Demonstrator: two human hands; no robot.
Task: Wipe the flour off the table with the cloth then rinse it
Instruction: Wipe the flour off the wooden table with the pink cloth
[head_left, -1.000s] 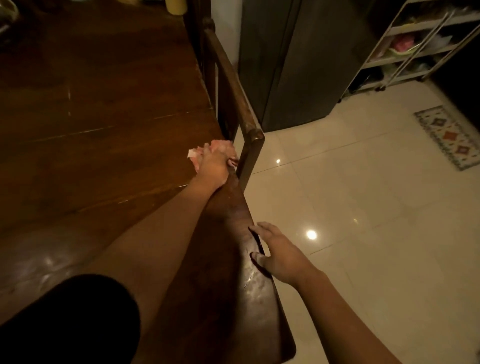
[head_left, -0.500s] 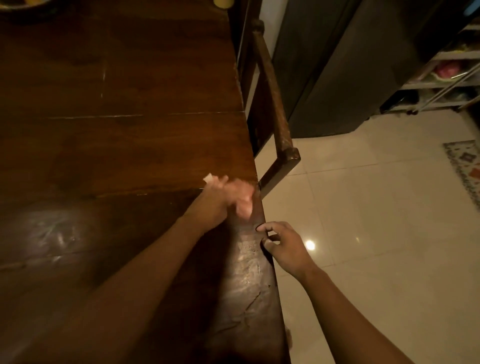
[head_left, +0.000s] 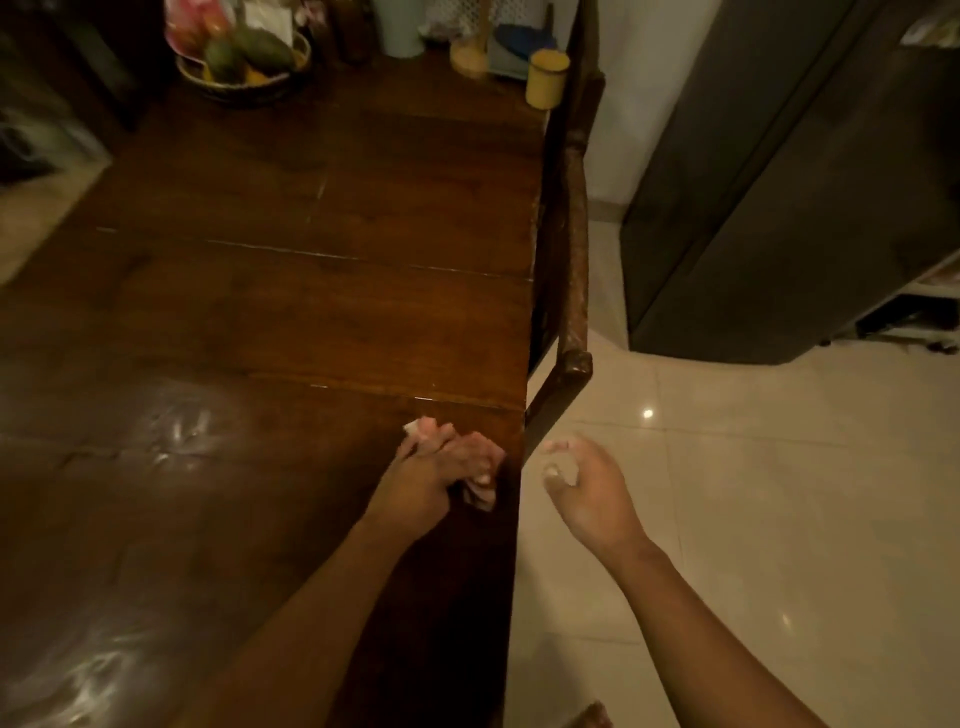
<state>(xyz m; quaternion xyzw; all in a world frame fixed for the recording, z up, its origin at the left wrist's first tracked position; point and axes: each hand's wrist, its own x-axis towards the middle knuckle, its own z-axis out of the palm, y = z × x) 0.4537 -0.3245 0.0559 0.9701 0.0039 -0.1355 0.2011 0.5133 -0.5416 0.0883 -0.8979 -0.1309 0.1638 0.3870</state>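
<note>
A left hand (head_left: 431, 478) grips the cloth (head_left: 483, 496) at the table (head_left: 311, 322) edge, the right hand (head_left: 587, 488) curled just beyond that edge, contents unclear.

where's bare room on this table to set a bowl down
The wide middle of the table is bare, from the basket and cup down to the left hand with the cloth. The far end is crowded.

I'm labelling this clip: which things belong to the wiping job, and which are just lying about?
Job: cloth, left hand gripping it, right hand beside the edge, table.
Lying about: fruit basket, yellow cup, chair, fridge.
</note>
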